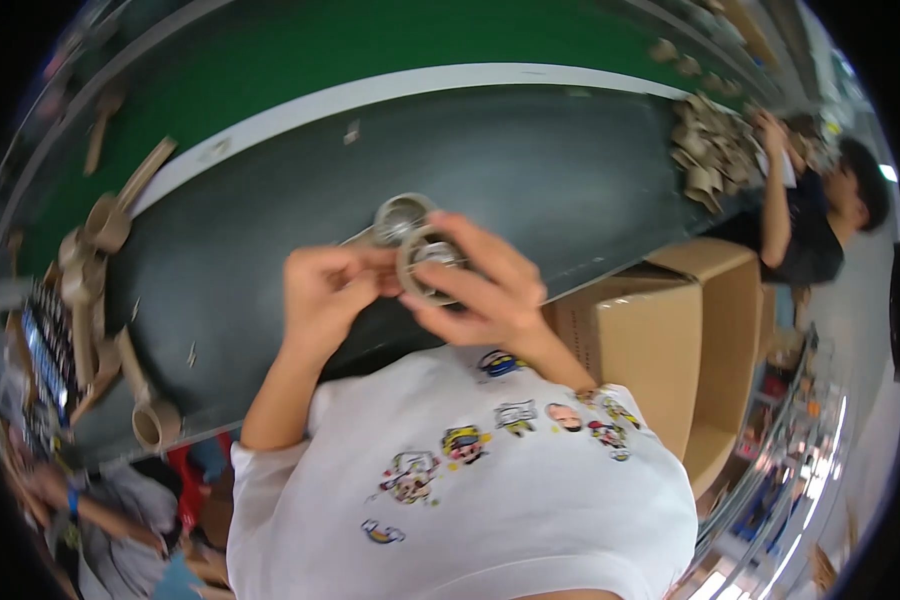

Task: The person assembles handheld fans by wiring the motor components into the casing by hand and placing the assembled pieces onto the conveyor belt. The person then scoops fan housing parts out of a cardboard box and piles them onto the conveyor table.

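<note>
Just above the dark bench, in front of my chest, my right hand (485, 290) grips a beige round cup-like part (405, 270) by its rim. Its thumb and fingers curl about the part, one fingertip reaching the opening. Something shiny shows inside. My left hand (330, 290) is closed with its fingertips pinched at the left side of this part; whether they hold it or a small piece is hidden. Right behind lies a second beige round part (402, 212) with a shiny inside, perhaps with a handle running toward my left hand.
Several beige round parts with long handles (150, 415) line the bench's left end. A heap of beige parts (710, 150) sits at the far right beside a co-worker (820, 215). An opened cardboard box (650, 350) stands at my right. Another person (120, 520) works lower left.
</note>
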The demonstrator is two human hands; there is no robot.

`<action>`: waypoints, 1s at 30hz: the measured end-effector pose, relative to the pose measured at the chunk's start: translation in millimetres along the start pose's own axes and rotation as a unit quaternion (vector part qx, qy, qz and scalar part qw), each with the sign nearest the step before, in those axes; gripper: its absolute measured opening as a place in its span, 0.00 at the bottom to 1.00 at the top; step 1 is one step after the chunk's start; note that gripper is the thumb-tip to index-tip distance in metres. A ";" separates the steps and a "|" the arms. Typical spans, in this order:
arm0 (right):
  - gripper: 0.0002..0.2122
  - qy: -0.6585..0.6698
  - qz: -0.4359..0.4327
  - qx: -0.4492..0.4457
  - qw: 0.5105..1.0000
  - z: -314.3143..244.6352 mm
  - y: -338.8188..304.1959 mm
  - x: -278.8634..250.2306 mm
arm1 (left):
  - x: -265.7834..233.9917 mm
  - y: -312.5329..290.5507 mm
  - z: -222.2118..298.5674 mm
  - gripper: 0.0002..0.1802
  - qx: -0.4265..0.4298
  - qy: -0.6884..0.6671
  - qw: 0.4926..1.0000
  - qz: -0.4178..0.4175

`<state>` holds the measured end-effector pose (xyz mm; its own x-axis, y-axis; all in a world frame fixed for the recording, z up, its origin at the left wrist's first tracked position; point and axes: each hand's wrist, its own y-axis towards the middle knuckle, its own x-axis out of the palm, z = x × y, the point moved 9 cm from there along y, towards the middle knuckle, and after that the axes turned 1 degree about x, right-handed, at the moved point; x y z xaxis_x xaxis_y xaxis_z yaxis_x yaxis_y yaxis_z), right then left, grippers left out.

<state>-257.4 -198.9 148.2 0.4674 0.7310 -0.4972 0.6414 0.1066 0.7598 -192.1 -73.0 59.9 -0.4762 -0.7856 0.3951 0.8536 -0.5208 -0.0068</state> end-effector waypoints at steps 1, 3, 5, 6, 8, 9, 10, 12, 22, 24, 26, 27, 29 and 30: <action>0.13 0.003 0.001 -0.002 1.000 1.1 0.4 0.9 | -1.3 -1.3 -1.0 0.13 -0.012 0.013 1.000 0.007; 0.13 0.028 0.014 -0.004 0.999 0.6 -1.7 -1.2 | -2.2 -1.5 -1.6 0.12 -0.008 0.006 1.000 0.005; 0.14 0.020 0.010 -0.028 0.999 -7.2 -1.9 -2.6 | -3.8 -1.9 -5.1 0.11 -0.010 0.038 0.999 0.009; 0.14 0.017 0.007 -0.042 0.999 -12.2 -1.4 -1.5 | -4.7 -3.5 -3.7 0.10 0.030 0.068 0.997 0.023; 0.13 0.000 0.013 -0.061 0.998 -15.0 -4.4 -1.7 | 0.1 -3.0 8.4 0.08 0.122 0.261 0.957 0.036; 0.13 -0.018 -0.001 -0.068 0.998 -15.0 -5.7 1.3 | 11.3 -3.5 27.6 0.07 0.177 0.372 0.908 0.069; 0.13 -0.036 -0.015 -0.073 0.997 -14.9 -7.3 4.5 | 14.7 -4.1 29.1 0.06 0.190 0.412 0.887 0.086; 0.13 -0.042 -0.014 -0.074 0.996 -13.7 -7.8 3.9 | 17.2 -6.5 28.1 0.04 0.201 0.457 0.859 0.115; 0.14 -0.115 -0.037 -0.031 0.992 29.3 3.2 -12.7 | -3.1 11.7 44.3 0.35 0.113 0.648 0.750 0.072; 0.14 -0.114 -0.063 -0.035 0.991 28.1 4.6 -12.3 | -3.0 12.2 31.2 0.37 0.075 0.656 0.751 0.028; 0.15 -0.124 -0.086 -0.059 0.987 24.5 5.9 -7.5 | -7.1 12.9 21.6 0.34 0.027 0.654 0.755 0.027; 0.15 -0.116 -0.088 -0.063 0.987 23.5 7.0 -5.3 | -5.7 13.7 15.9 0.31 0.015 0.662 0.749 0.016; 0.16 -0.118 -0.125 -0.085 0.981 18.4 6.8 6.1 | -5.8 12.0 9.2 0.23 0.029 0.672 0.740 0.001; 0.16 -0.117 -0.127 -0.087 0.981 16.9 6.4 7.5 | -7.8 12.5 6.4 0.23 0.029 0.672 0.740 0.004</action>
<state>-239.6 -204.1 142.3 0.4459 0.4937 -0.7466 0.6507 0.3940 0.6491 -176.3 -71.3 62.7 -0.2185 -0.4312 -0.8754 0.8465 -0.5300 0.0497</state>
